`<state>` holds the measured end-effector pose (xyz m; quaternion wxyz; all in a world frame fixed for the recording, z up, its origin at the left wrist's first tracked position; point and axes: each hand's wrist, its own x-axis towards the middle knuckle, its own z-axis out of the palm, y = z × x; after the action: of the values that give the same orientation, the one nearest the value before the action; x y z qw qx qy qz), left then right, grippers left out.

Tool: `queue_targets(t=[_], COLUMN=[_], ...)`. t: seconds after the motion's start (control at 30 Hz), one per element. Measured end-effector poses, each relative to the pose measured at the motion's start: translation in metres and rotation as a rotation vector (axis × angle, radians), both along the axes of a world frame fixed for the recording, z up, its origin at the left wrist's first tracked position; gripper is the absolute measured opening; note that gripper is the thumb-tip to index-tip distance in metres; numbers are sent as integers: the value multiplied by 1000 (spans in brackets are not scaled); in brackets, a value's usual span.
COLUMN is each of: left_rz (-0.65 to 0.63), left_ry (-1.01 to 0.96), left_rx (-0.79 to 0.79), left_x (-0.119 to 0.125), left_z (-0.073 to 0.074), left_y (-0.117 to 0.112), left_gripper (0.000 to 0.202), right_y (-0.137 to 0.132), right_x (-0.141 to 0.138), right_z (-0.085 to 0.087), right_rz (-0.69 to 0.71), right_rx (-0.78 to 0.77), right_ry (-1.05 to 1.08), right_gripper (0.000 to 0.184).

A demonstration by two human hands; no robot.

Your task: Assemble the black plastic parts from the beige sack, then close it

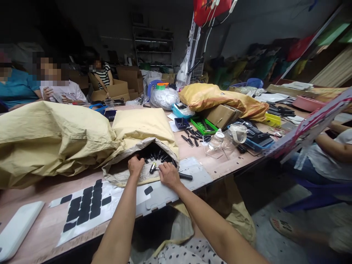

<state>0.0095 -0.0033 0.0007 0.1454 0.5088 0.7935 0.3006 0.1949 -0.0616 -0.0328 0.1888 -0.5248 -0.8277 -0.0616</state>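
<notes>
My left hand (135, 165) is closed in a fist at the mouth of an open tan sack (154, 150) full of small black parts; what it grips is hidden. My right hand (169, 174) lies over a small metal-headed hammer (154, 168) with a black handle, fingers curled on it at the sack's edge. In front of my hands lies a white sheet with rows of black rounded pads (85, 205). A single loose black pad (148, 190) rests on a white plastic panel (170, 190).
Large tan sacks (49, 135) fill the left of the wooden table (35, 234). A green tray (203, 125), clear plastic jars (217, 141), black tools and a blue tray lie to the right. Other people sit at the far left and at the right edge.
</notes>
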Motion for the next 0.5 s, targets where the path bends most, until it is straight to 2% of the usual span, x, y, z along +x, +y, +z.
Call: queue_targets(t=[0.1, 0.23, 0.33, 0.4, 0.5], left_rz=[23, 63, 52, -17, -275], left_ry=[30, 27, 25, 2, -94], left_rx=[-54, -76, 29, 182, 325], left_x=[0, -5, -13, -17, -18], left_z=[-5, -7, -8, -10, -14], left_y=[4, 4, -9, -29, -69], left_gripper=[42, 31, 23, 20, 21], right_y=[0, 0, 0, 0, -1], right_x=[0, 1, 2, 2, 3], right_z=[-2, -3, -4, -4, -3], right_rz=[2, 1, -2, -3, 0], right_rx=[11, 13, 15, 17, 18], right_ry=[4, 11, 16, 18, 20], right_gripper=[11, 11, 11, 11, 11])
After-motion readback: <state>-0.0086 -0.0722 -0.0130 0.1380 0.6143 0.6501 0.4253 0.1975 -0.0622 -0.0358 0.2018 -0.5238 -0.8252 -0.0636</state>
